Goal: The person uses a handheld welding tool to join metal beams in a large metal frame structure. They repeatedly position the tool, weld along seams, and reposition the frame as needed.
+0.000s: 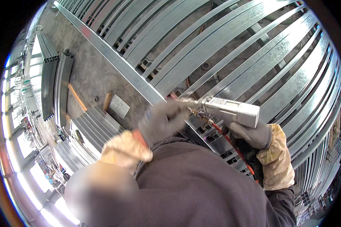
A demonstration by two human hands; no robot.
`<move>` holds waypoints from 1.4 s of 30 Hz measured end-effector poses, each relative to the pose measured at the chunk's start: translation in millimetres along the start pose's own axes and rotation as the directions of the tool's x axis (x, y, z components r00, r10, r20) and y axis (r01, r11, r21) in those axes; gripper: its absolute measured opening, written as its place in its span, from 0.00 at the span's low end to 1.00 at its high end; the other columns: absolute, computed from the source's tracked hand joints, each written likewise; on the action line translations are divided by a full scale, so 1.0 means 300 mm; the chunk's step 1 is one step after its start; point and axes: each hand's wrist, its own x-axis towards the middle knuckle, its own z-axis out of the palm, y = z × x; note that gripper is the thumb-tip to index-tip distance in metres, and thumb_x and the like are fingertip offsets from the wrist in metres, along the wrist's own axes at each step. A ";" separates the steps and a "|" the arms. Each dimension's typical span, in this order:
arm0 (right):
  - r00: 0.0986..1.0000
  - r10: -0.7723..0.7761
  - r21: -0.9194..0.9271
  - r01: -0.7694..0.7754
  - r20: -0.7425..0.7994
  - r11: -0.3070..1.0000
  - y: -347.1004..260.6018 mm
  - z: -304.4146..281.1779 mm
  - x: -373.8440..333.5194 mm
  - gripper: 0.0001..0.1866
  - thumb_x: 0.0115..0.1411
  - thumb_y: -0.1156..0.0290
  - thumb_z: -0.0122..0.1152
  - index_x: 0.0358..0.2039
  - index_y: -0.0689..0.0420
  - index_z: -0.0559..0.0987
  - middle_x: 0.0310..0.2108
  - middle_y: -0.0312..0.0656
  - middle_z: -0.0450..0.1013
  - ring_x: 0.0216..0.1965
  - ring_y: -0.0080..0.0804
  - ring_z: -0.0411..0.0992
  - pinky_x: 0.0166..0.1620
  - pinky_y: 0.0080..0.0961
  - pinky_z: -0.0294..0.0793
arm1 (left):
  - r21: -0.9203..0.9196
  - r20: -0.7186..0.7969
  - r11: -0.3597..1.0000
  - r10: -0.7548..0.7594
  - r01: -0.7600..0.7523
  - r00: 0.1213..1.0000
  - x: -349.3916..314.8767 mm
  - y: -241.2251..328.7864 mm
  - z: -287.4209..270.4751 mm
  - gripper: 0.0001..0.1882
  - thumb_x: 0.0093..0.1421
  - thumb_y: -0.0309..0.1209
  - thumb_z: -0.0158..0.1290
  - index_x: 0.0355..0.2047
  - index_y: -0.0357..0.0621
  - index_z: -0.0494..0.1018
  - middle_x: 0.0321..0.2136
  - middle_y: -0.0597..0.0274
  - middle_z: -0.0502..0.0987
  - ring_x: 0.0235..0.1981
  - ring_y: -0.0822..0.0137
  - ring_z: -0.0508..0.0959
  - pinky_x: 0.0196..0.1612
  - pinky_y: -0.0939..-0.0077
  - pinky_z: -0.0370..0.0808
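Observation:
In gloved grip, my right hand (250,134) is closed around the lower part of a silver welding gun-like tool (231,109) with a boxy metal body and a narrow nozzle pointing left. A red hose (233,145) runs from beneath it down past my right wrist. My left hand (163,121), in a grey glove, is beside the nozzle's tip; motion smears its fingers, so whether they touch it is unclear. The nozzle lies over the near edge of a frame of long galvanized metal bars (212,49), close to its long side rail (113,55).
Stacks of long metal profiles (45,79) stand on the concrete floor at the left. Nearer lie more metal channels (98,125), a flat metal plate (120,106) and a wooden strip (77,97). A blurred patch hides the lower left.

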 end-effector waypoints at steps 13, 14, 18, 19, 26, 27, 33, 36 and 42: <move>0.993 -0.049 0.023 0.047 0.109 0.999 0.023 0.015 0.056 0.27 0.69 0.62 0.59 0.63 0.62 0.68 0.37 0.35 0.74 0.35 0.20 0.69 0.39 0.21 0.73 | -0.169 0.296 0.949 -0.210 0.268 0.932 -0.116 -0.024 0.107 0.46 0.62 0.42 0.59 0.73 0.39 0.49 0.58 0.39 0.73 0.55 0.53 0.79 0.59 0.66 0.73; 0.990 -0.097 0.017 0.096 0.105 0.995 0.041 0.021 0.064 0.27 0.69 0.64 0.58 0.64 0.63 0.67 0.35 0.33 0.71 0.32 0.17 0.66 0.35 0.19 0.70 | -0.144 0.276 0.962 -0.187 0.233 0.943 -0.118 -0.028 0.109 0.46 0.62 0.43 0.59 0.72 0.38 0.49 0.58 0.39 0.73 0.55 0.53 0.78 0.59 0.66 0.73; 0.992 -0.011 0.056 0.004 0.126 0.998 0.001 0.025 0.067 0.27 0.69 0.61 0.60 0.63 0.62 0.68 0.36 0.34 0.73 0.36 0.20 0.69 0.41 0.23 0.74 | -0.091 0.264 0.975 -0.173 0.203 0.949 -0.125 -0.025 0.105 0.46 0.62 0.43 0.59 0.72 0.36 0.50 0.58 0.39 0.73 0.56 0.52 0.78 0.60 0.66 0.72; 0.993 -0.008 0.051 0.002 0.120 0.999 0.003 0.025 0.067 0.28 0.69 0.61 0.60 0.63 0.62 0.68 0.36 0.34 0.73 0.36 0.20 0.69 0.40 0.22 0.74 | -0.089 0.280 0.972 -0.187 0.219 0.942 -0.124 -0.021 0.103 0.46 0.62 0.43 0.59 0.72 0.35 0.50 0.58 0.39 0.73 0.56 0.52 0.78 0.60 0.65 0.72; 0.997 -0.032 0.042 0.029 0.072 0.999 0.008 0.037 0.066 0.26 0.69 0.62 0.59 0.63 0.61 0.69 0.36 0.35 0.76 0.35 0.20 0.72 0.38 0.22 0.76 | -0.060 0.267 0.983 -0.153 0.175 0.951 -0.124 -0.010 0.104 0.48 0.62 0.40 0.60 0.74 0.43 0.45 0.55 0.40 0.75 0.42 0.59 0.83 0.44 0.68 0.79; 0.998 -0.006 0.050 0.002 0.066 0.999 0.010 0.038 0.063 0.26 0.69 0.62 0.59 0.62 0.61 0.69 0.36 0.35 0.76 0.35 0.20 0.73 0.38 0.22 0.76 | -0.044 0.252 0.987 -0.136 0.152 0.958 -0.130 -0.019 0.111 0.48 0.62 0.40 0.61 0.74 0.43 0.45 0.54 0.40 0.76 0.39 0.60 0.83 0.43 0.68 0.79; 0.993 -0.011 0.107 -0.001 0.115 0.994 -0.015 0.036 0.070 0.25 0.69 0.62 0.60 0.62 0.60 0.70 0.36 0.35 0.76 0.35 0.19 0.74 0.37 0.21 0.77 | -0.030 0.324 0.965 -0.237 0.260 0.916 -0.116 0.010 0.093 0.49 0.61 0.40 0.62 0.74 0.45 0.45 0.51 0.43 0.77 0.36 0.61 0.84 0.41 0.68 0.80; 0.991 0.084 0.105 -0.095 0.109 0.990 -0.005 0.032 0.063 0.27 0.68 0.62 0.61 0.63 0.60 0.69 0.37 0.36 0.76 0.35 0.21 0.75 0.38 0.21 0.78 | -0.019 0.329 0.962 -0.253 0.274 0.910 -0.117 0.014 0.096 0.49 0.61 0.39 0.61 0.74 0.45 0.45 0.53 0.41 0.76 0.36 0.62 0.84 0.41 0.69 0.81; 0.992 0.057 0.102 -0.068 0.115 0.992 -0.015 0.033 0.064 0.26 0.67 0.63 0.61 0.63 0.60 0.69 0.38 0.37 0.76 0.34 0.20 0.75 0.36 0.22 0.78 | -0.002 0.354 0.958 -0.268 0.287 0.896 -0.112 0.024 0.091 0.49 0.61 0.37 0.61 0.74 0.46 0.44 0.57 0.42 0.74 0.38 0.61 0.84 0.42 0.68 0.81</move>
